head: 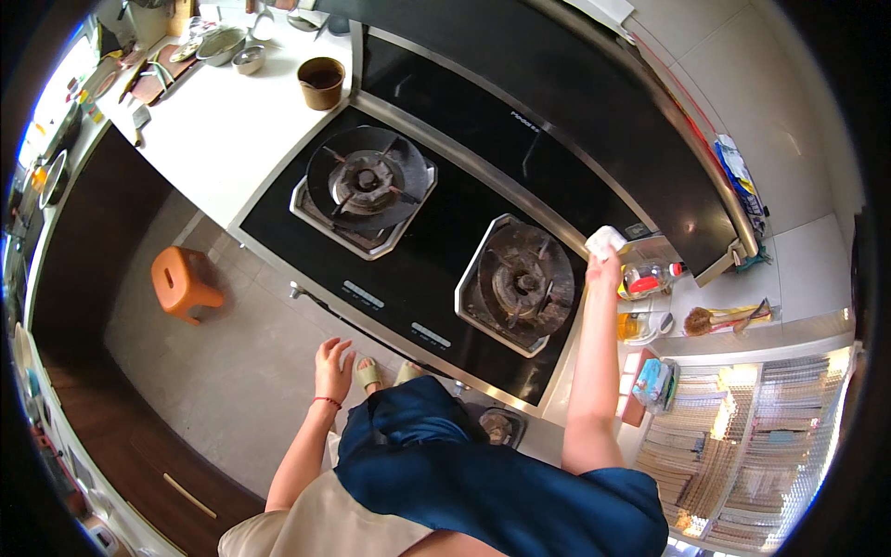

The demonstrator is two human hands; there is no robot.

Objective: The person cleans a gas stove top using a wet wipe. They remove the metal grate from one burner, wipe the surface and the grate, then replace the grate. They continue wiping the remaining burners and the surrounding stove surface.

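Observation:
My right hand (603,270) is stretched out to the back right corner of a black glass gas stove (431,261), gripping a crumpled white cloth or paper wipe (604,241). The wipe is at the steel edge by the backsplash. To the left of that arm sits the right burner (525,282) with its dark round wok ring. A second burner (367,179) with a similar ring lies further left. My left hand (334,369) hangs in the air before the stove's front edge, fingers apart and holding nothing.
Beside my right arm stand an oil bottle with a red cap (647,278) and a jar of yellow liquid (640,326). A brown pot (321,82) rests on the white counter (230,132). An orange stool (182,282) is on the floor. The range hood (557,76) overhangs the back.

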